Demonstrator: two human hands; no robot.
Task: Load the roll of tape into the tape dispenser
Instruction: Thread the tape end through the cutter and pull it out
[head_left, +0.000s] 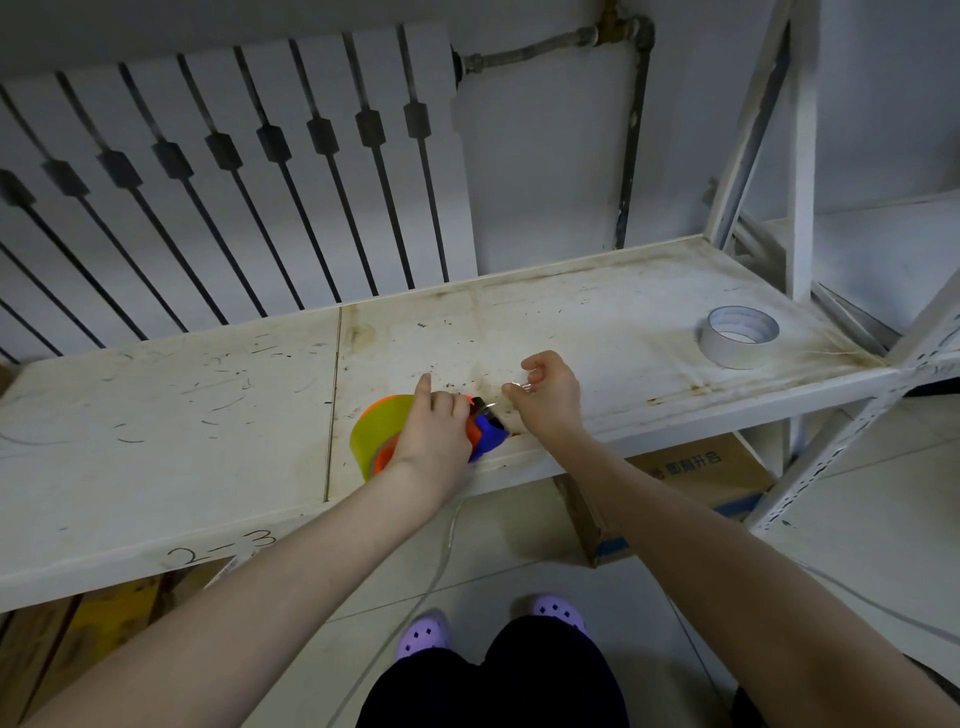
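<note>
An orange and blue tape dispenser (485, 434) lies on the white shelf board (208, 415) near its front edge. A yellowish roll of tape (376, 428) sits in it, on its left side. My left hand (434, 431) grips the dispenser from above, covering its middle. My right hand (545, 397) is just right of the dispenser's blade end, fingers pinched on a clear end of tape (511, 387) drawn from it. A second roll, white tape (737, 335), lies flat at the shelf's far right.
A white radiator (234, 182) and pipes (631, 130) stand behind the shelf. White metal rack uprights (800, 156) rise at the right. A cardboard box (691, 488) sits under the shelf. A thin white cable (441, 561) hangs to the tiled floor by my purple shoes (423, 631).
</note>
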